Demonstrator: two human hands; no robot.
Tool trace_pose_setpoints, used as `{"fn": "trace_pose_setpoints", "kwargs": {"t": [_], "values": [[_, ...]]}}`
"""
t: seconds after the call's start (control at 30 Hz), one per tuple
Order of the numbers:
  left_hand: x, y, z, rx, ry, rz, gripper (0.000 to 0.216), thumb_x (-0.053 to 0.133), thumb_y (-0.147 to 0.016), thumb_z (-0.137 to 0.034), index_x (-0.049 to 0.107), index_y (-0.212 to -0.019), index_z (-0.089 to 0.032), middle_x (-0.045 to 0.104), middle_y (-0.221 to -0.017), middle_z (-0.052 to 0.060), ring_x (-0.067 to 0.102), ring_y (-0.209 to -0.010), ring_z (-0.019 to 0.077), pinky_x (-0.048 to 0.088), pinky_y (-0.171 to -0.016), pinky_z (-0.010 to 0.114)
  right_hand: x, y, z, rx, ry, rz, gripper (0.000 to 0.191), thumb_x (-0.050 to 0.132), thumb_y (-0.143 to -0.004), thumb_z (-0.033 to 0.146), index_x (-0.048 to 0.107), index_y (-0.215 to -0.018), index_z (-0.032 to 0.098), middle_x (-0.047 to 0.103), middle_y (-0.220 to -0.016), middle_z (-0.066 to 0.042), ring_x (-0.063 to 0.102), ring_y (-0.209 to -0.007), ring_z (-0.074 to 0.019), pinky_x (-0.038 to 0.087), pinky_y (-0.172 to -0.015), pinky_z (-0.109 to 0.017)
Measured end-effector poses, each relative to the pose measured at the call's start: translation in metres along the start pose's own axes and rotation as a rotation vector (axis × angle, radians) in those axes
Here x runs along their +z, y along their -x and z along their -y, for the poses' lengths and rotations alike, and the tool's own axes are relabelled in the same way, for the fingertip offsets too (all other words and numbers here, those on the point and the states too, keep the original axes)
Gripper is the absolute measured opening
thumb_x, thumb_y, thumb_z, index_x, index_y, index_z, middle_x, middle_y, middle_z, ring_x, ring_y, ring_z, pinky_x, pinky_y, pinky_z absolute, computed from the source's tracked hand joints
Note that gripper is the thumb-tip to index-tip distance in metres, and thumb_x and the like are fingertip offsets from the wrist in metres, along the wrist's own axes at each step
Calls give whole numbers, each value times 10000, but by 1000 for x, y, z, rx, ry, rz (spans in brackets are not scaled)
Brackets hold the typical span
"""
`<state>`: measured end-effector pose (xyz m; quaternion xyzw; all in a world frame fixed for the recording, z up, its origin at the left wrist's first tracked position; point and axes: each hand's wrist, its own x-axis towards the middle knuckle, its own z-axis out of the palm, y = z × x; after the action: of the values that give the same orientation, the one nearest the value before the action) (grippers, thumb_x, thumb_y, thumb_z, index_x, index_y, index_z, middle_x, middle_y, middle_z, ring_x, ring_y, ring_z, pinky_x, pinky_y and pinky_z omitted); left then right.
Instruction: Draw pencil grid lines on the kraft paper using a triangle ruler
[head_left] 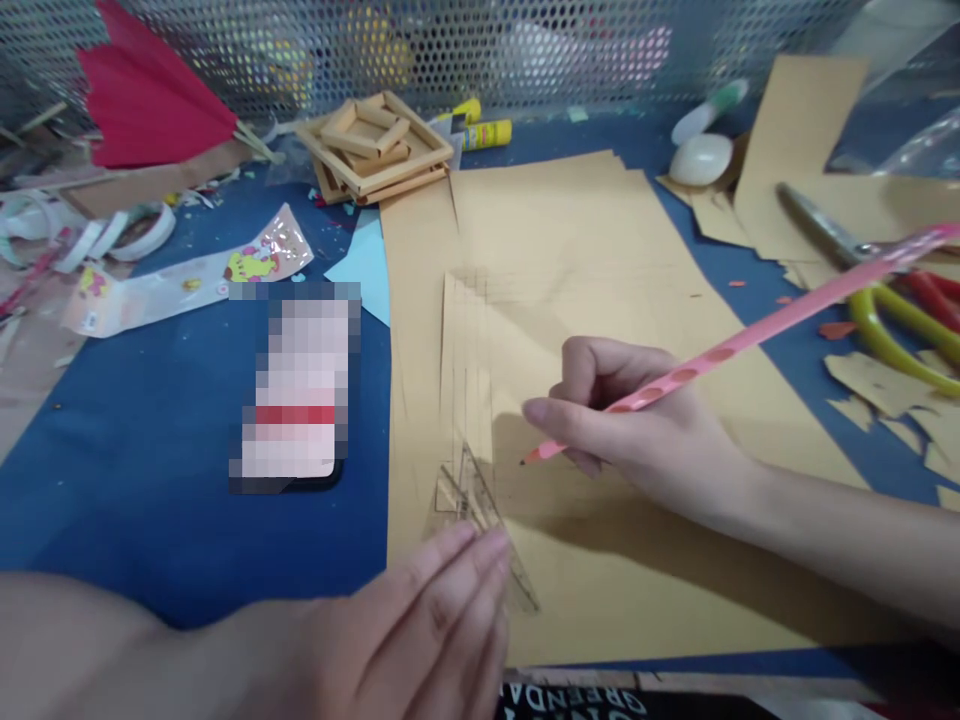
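Note:
A pink pencil (720, 355) is pinched in my right hand (637, 420), its tip just above the brown paper (585, 590). My left hand (427, 620) has its fingers pressed together on a small clear set square (487, 490), which lies on the paper. Thin pencil lines run up the sheet above the set square. My left fingers are slightly blurred and cover part of its lower edge.
Left of the paper lies a phone (300, 390) with a pixelated screen. Small wooden frames (375, 145) and a yellow glue stick (487, 135) sit at the back. Scissors (870, 290), cardboard scraps (874, 385) and a white egg-shaped object (701, 160) are on the right; tape rolls (142, 230) are left.

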<state>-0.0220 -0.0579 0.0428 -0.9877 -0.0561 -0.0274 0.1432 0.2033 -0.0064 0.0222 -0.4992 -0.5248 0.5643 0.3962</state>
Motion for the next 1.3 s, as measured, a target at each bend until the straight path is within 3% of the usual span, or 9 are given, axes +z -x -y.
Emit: {"fn": "trace_pose_setpoints", "kwargs": {"t": [0.1,0.23,0.33,0.6,0.77,1.3], "values": [[5,6,11,-39,147,-9,377,530,-866,-292,556,-1202,-121,531,-1319,110,423,-1279,282,285,-1122,462,-3,4,8,16,84,11,315,637,-809,279,430,-585,203,464,-389,75,360,-350,-46,260,-366,-202],[19,6,24,156,221,-30,458,541,-828,-286,545,-1232,-71,511,-1323,168,423,-1278,311,364,-1077,436,0,14,8,119,116,20,207,623,-828,295,476,-711,207,509,-465,71,390,-397,-52,248,-363,-180],[27,4,29,176,249,-35,455,488,-847,-283,541,-1241,-62,516,-1315,175,440,-1265,312,386,-1064,408,4,23,-1,124,113,3,192,660,-800,268,479,-765,213,525,-584,68,423,-481,-59,300,-407,-172],[37,4,31,147,350,-91,419,427,-870,-191,523,-1249,-40,509,-1318,185,447,-1264,296,309,-1112,416,5,25,-15,42,274,-98,323,621,-823,291,388,-617,204,442,-538,61,405,-510,-82,331,-466,-212],[39,7,33,176,407,-68,433,328,-901,-135,474,-1286,-1,502,-1319,199,410,-1291,299,261,-1131,430,6,26,-20,-29,336,-87,350,580,-812,192,331,-567,209,368,-521,60,351,-502,-89,289,-454,-235],[44,5,38,171,454,-93,396,365,-909,-141,506,-1259,-22,515,-1312,182,437,-1276,278,317,-1114,389,6,27,-23,-112,387,-57,354,577,-770,104,299,-579,213,346,-521,67,301,-500,-87,261,-441,-246]]}}
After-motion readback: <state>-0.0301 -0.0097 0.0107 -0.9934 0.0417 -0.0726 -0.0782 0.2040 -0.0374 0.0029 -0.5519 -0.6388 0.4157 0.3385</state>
